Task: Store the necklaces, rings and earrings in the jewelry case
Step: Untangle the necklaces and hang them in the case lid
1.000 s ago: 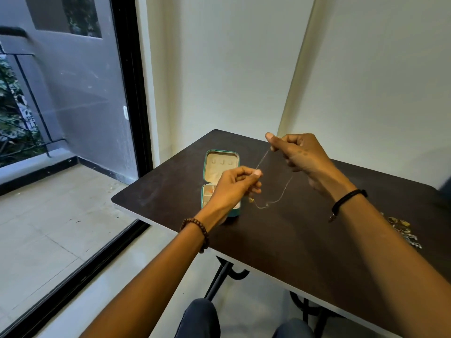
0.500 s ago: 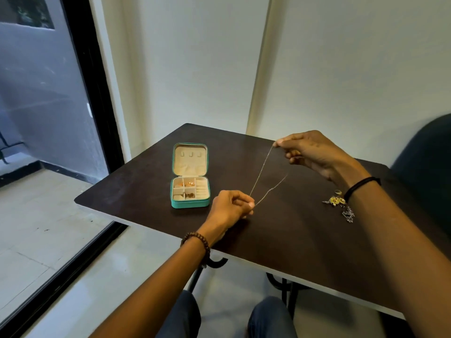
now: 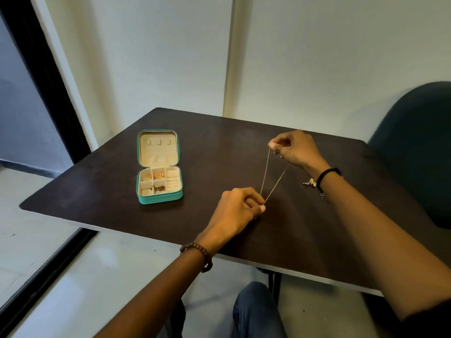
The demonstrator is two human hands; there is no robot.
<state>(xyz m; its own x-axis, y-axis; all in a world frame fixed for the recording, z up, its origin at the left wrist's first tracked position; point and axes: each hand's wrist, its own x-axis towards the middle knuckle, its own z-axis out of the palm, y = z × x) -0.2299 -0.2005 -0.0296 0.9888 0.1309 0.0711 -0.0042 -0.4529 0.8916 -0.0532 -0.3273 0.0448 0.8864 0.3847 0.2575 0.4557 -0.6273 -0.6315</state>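
Observation:
A thin gold necklace chain (image 3: 266,174) is stretched taut in a narrow V above the dark table (image 3: 102,189). My left hand (image 3: 238,212) pinches its near end low over the table. My right hand (image 3: 294,148) pinches the far end, higher and further back. The teal jewelry case (image 3: 159,198) lies open to the left of both hands, lid flat behind it, with small gold pieces in its cream compartments. A small heap of loose jewelry (image 3: 311,182) sits on the table by my right wrist, partly hidden by it.
A dark green chair (image 3: 415,147) stands at the table's right end. White walls close the back. A black-framed glass door (image 3: 36,76) is on the left. My knees show below the table's near edge.
The view has swung right and down. My left hand has come away from the case toward the near edge, and the slack chain is now pulled tight between both hands.

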